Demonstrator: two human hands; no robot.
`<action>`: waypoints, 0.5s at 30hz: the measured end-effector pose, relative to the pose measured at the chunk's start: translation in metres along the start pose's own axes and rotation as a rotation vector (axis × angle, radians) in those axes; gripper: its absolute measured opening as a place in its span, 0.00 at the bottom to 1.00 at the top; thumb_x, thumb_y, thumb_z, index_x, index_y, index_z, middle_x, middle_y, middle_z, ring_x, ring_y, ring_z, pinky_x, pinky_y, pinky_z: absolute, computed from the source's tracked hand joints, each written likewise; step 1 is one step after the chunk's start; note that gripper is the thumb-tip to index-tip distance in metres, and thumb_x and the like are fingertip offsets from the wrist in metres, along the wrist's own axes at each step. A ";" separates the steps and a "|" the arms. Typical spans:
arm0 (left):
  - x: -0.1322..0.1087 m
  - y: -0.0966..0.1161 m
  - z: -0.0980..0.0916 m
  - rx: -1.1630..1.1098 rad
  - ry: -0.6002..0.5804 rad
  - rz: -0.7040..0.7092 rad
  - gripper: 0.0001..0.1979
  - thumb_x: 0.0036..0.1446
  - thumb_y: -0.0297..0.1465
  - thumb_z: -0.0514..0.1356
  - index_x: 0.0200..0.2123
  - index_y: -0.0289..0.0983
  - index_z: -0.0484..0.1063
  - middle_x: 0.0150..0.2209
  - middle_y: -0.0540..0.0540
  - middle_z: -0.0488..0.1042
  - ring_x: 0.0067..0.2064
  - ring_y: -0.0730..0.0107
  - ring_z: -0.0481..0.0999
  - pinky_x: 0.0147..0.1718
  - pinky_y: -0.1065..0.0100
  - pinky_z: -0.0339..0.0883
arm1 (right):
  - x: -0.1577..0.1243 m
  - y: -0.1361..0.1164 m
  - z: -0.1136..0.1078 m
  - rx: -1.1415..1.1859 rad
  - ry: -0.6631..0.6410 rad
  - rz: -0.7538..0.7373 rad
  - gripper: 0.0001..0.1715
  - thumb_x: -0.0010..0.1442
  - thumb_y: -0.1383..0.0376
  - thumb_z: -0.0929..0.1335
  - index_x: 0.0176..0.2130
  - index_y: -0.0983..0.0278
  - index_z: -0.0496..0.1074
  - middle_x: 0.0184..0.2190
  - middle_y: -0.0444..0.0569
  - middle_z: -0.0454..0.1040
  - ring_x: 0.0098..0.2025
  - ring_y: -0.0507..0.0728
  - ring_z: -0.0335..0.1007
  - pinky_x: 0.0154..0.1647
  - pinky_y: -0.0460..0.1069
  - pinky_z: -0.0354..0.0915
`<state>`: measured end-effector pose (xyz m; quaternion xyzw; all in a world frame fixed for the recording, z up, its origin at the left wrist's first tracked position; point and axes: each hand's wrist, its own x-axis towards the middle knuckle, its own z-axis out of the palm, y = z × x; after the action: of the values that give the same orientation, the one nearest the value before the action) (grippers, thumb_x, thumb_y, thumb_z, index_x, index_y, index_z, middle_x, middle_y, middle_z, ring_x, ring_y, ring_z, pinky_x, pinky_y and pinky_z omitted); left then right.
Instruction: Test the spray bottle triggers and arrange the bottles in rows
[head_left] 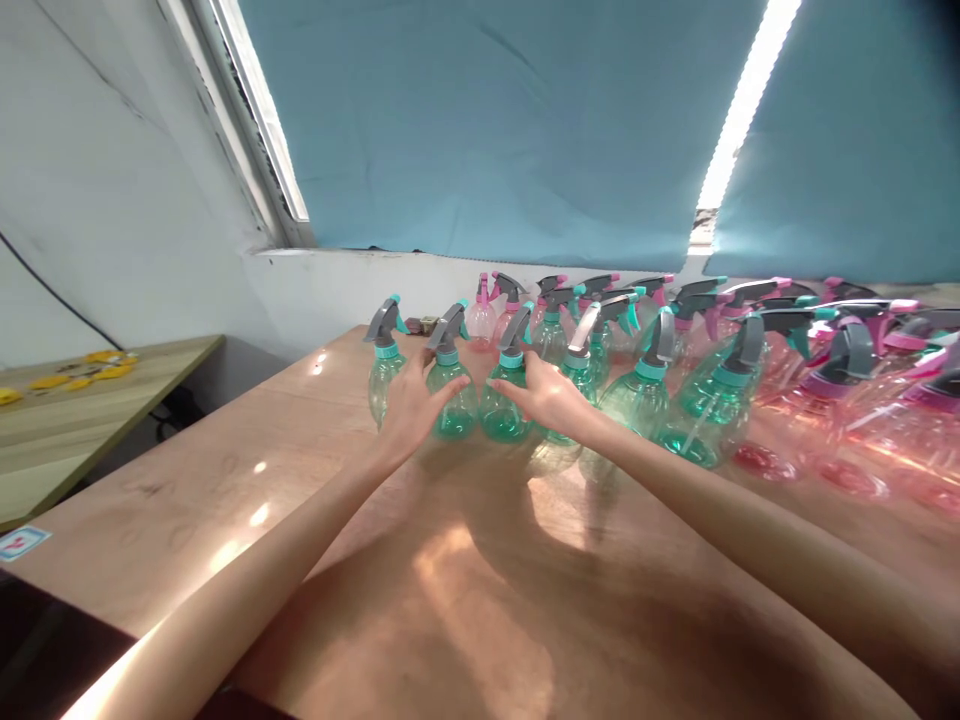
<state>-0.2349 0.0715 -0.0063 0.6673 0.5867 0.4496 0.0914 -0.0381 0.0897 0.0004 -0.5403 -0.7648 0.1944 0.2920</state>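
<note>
— Any writing you can read over there?
— There's a small sticker (24, 543) at the near left of the wooden table (315, 450), white with a blue border and a reddish mark. Its print is too small to make out.
— And the containers?
— Spray bottles, round and see-through, upright, with mostly grey trigger heads. The green ones have teal collars; many pink bottles (806, 425) stand with them. A pale tube shows inside a few. Some bases look darker, though I can't tell whether that's liquid or thicker plastic.
— How many?
— I count six green along the near row, with more behind. The pink ones crowd the right and far side, overlapping too much to count. Several yellow pieces (51, 382) lie on the side table (176, 360) to the left.
— What are the two hands doing?
— The left hand (412, 400) grasps the second green bottle (453, 412) from the left, thumb across its front. The right hand (551, 392) grasps the third green bottle (504, 415), thumb in front, fingers round its right side.
— Where are those two?
— Side by side on the table, just right of the first green bottle (380, 380).
</note>
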 end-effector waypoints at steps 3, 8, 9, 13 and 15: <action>-0.020 -0.001 -0.008 -0.015 0.012 -0.033 0.34 0.56 0.41 0.62 0.63 0.35 0.58 0.63 0.33 0.65 0.64 0.53 0.64 0.62 0.52 0.58 | -0.003 -0.002 -0.003 -0.024 -0.018 -0.012 0.21 0.63 0.49 0.64 0.47 0.62 0.63 0.38 0.55 0.77 0.41 0.66 0.75 0.35 0.54 0.66; -0.062 0.012 -0.026 -0.064 -0.032 -0.092 0.28 0.58 0.41 0.60 0.59 0.37 0.63 0.58 0.37 0.70 0.61 0.54 0.69 0.59 0.52 0.63 | -0.015 -0.004 -0.006 -0.079 -0.014 -0.032 0.22 0.63 0.48 0.63 0.45 0.63 0.64 0.42 0.58 0.76 0.45 0.69 0.73 0.38 0.55 0.65; -0.068 0.018 -0.028 -0.083 -0.053 -0.107 0.26 0.58 0.42 0.60 0.57 0.38 0.64 0.57 0.38 0.72 0.60 0.54 0.70 0.59 0.51 0.64 | -0.020 -0.004 -0.006 -0.087 -0.011 -0.037 0.23 0.63 0.48 0.63 0.46 0.63 0.64 0.42 0.58 0.75 0.46 0.69 0.73 0.38 0.55 0.65; -0.081 0.043 -0.026 -0.125 -0.135 -0.102 0.20 0.58 0.41 0.61 0.52 0.40 0.68 0.54 0.40 0.74 0.56 0.54 0.73 0.57 0.50 0.66 | -0.044 0.000 -0.010 -0.113 -0.020 -0.050 0.24 0.62 0.46 0.63 0.45 0.62 0.64 0.39 0.56 0.75 0.40 0.68 0.74 0.33 0.55 0.65; -0.082 0.056 -0.020 -0.142 -0.168 -0.081 0.21 0.57 0.41 0.62 0.52 0.40 0.68 0.54 0.40 0.74 0.56 0.54 0.73 0.56 0.50 0.67 | -0.061 0.003 -0.013 -0.128 -0.012 -0.071 0.24 0.62 0.46 0.63 0.45 0.62 0.65 0.39 0.55 0.75 0.38 0.67 0.74 0.32 0.55 0.64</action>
<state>-0.2018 -0.0236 0.0014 0.6700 0.5702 0.4287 0.2053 -0.0126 0.0331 -0.0062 -0.5294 -0.7960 0.1379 0.2589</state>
